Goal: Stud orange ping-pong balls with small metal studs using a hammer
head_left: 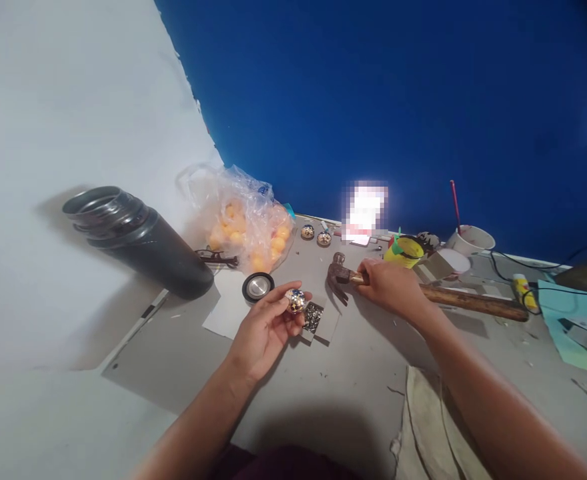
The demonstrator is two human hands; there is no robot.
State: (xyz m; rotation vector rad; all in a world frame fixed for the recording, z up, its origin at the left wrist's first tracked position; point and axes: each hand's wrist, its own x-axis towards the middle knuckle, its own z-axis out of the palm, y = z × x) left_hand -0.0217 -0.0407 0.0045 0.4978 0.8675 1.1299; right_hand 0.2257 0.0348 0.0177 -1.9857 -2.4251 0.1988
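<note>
Between the fingertips and thumb of my left hand (266, 333) is a small shiny ball (296, 301), its surface covered in metallic gold and silver studs. My right hand (391, 287) is wrapped round the wooden handle of a claw hammer (340, 274), close to its rusty head. The hammer lies across to the right with its claw tilted down. Just under the held ball, a small opened cardboard box (327, 325) contains many tiny metal tacks or studs. Two similar studded balls, one left (307, 231) and one right (324, 239), sit farther back on the table.
A dark flask (148, 247) stands uncapped at left, near a round lid (258, 287). Behind is a clear plastic bag (243, 220) of orange balls. A bright phone (365, 213) leans on the wall. Rightward are a yellow cup (404, 251), white cup (473, 240) and beige cloth (428, 427).
</note>
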